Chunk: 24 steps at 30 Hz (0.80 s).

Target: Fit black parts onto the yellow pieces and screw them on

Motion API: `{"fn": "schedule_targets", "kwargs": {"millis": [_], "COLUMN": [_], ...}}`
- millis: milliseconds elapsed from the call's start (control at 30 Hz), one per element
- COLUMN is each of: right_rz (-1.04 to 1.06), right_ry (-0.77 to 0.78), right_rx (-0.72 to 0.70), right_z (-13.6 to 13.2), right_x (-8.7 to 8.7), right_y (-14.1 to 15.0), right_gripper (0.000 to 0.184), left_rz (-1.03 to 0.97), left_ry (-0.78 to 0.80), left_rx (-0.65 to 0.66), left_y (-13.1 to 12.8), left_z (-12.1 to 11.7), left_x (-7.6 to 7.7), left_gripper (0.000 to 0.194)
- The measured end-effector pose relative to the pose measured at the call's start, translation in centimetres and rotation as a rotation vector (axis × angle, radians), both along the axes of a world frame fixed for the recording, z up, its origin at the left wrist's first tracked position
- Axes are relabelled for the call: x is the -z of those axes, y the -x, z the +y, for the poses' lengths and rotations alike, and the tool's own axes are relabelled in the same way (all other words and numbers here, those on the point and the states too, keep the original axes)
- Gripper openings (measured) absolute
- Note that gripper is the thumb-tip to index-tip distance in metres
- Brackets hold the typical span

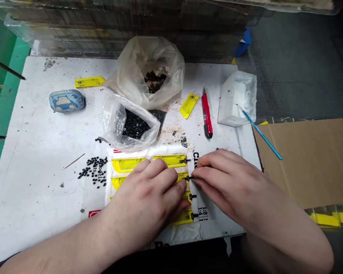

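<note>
Several yellow plastic pieces lie in rows on a printed white sheet, with small black parts sticking out of their right ends. My left hand is curled over the second row and presses on a yellow piece; the fingertips are partly hidden. At that row's right end, my right hand has thumb and fingers closed in a pinch on a small black part. Lower rows are partly covered by my left hand.
Beyond the rows stand an open bag of black beads and a larger plastic bag. Loose beads lie at left, near a blue tin. A red knife, white block and blue brush are at right.
</note>
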State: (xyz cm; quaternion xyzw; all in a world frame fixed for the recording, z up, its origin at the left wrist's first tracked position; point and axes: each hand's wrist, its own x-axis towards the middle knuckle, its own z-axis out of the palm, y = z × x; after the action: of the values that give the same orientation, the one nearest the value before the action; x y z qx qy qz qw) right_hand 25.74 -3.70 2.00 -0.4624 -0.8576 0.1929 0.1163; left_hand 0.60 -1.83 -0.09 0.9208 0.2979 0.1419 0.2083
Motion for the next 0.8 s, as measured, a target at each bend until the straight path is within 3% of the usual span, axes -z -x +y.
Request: {"fn": "schedule_targets", "kwargs": {"millis": [800], "right_rz": [-0.033], "right_ry": [-0.005], "right_rx": [-0.047], "right_z": [0.6], "right_x": [1.3], "right_y": [0.0], "right_gripper": [0.008], "left_rz": [0.062], "left_ry": [-0.018], "left_rx": [-0.017], "left_y": [-0.2], "left_z": [0.1], "left_x": [-0.2], "left_gripper": [0.021]}}
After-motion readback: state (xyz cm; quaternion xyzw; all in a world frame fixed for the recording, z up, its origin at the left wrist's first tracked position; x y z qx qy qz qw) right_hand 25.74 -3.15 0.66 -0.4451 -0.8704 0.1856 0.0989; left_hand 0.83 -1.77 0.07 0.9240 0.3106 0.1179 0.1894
